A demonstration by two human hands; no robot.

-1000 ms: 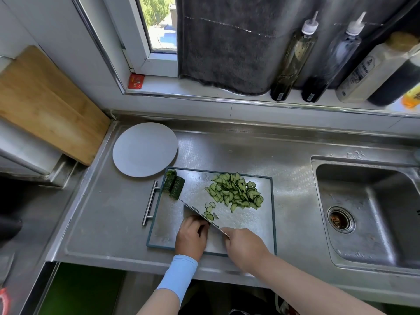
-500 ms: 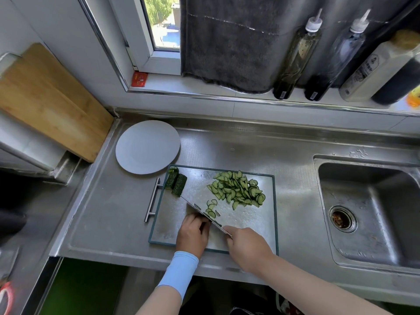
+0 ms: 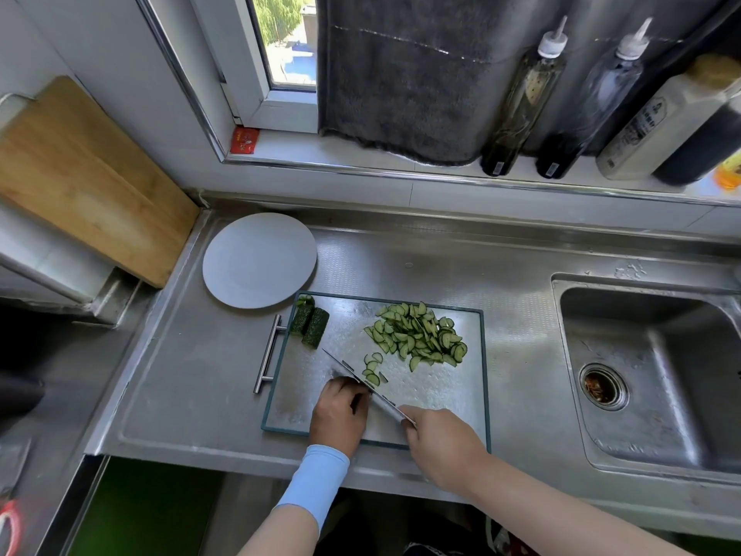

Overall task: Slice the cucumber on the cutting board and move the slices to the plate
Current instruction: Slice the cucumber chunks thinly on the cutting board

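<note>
Brushed steel counter [image 3: 461, 274], matt plate [image 3: 256, 260], smooth wooden board [image 3: 80, 174].

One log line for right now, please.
right hand: grips knife | left hand: curled beside knife, grip hidden | slices: heaped on cutting board | plate: no slices

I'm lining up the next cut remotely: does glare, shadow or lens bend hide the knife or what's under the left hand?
Head view: even daylight, only a soft sheen on the cutting board, no hard shadows; the knife in the right hand reads sharp; the left hand covers whatever lies under it; wide-angle bend tilts the bottles and curves the counter edges, the centre little.
</note>
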